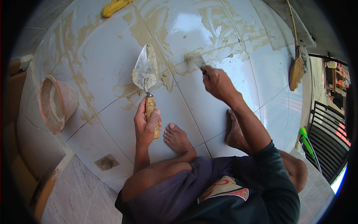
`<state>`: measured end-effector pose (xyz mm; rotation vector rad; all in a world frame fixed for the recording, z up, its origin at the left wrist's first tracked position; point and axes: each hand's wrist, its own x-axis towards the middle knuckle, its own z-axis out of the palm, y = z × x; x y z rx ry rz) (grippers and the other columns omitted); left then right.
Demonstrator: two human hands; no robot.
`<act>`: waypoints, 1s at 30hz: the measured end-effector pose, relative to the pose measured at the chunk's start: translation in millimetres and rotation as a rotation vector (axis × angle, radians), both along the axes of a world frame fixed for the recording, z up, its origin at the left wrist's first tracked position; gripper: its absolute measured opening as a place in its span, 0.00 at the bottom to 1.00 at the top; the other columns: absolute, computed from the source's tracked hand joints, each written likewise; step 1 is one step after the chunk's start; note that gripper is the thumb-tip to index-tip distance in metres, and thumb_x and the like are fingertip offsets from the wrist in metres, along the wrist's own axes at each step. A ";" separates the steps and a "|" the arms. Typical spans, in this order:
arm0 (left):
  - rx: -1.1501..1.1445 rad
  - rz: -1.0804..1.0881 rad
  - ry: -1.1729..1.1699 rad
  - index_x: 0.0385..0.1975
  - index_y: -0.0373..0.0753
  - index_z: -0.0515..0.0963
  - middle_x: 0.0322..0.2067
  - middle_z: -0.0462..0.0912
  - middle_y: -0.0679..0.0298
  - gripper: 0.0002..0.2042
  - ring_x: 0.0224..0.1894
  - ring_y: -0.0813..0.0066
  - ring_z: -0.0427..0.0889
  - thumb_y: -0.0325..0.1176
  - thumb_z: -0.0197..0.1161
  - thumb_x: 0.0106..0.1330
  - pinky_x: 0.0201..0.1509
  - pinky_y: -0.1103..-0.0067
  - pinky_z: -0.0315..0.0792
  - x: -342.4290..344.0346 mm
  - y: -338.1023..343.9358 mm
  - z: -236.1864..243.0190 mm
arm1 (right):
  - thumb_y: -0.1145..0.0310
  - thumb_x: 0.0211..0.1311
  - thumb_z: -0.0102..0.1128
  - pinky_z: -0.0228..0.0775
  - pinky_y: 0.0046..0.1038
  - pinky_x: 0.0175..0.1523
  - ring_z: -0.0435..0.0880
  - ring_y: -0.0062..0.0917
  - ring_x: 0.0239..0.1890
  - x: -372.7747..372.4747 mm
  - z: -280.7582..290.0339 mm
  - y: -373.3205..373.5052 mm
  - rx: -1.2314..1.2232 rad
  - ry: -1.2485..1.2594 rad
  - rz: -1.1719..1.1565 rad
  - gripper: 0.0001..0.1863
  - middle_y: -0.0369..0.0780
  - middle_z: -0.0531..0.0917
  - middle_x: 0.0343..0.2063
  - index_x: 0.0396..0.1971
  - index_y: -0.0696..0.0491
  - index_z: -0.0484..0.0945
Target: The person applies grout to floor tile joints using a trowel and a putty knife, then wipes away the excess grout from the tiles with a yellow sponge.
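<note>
My left hand (146,123) is wrapped round the wooden handle of a pointed trowel (144,71). Its metal blade is smeared with grey-beige paste and points away from me, above the white tiles. My right hand (220,84) is closed on the dark handle of a putty knife (198,60). The knife's flat blade is blurred and appears to meet the floor at a patch of paste by a tile joint. Beige paste (140,28) lies in streaks along the joints and over the tiled floor (182,112).
An orange-rimmed bucket (59,104) with paste residue lies tipped at the left. A square floor drain (106,162) is near my left knee. At the far edge lies a yellow item (116,7). On the right are a straw broom (297,71), a green spray nozzle (307,141) and a black gate (328,130).
</note>
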<state>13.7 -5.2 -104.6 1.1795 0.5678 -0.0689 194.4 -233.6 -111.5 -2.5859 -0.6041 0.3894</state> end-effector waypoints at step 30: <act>0.038 0.466 0.417 0.64 0.30 0.65 0.31 0.75 0.65 0.25 0.22 0.82 0.73 0.25 0.60 0.66 0.21 0.83 0.69 16.3 -49.7 15.5 | 0.76 0.62 0.49 0.76 0.47 0.40 0.83 0.48 0.32 161.3 -26.2 10.1 -0.187 0.226 1.016 0.19 0.50 0.81 0.34 0.54 0.52 0.72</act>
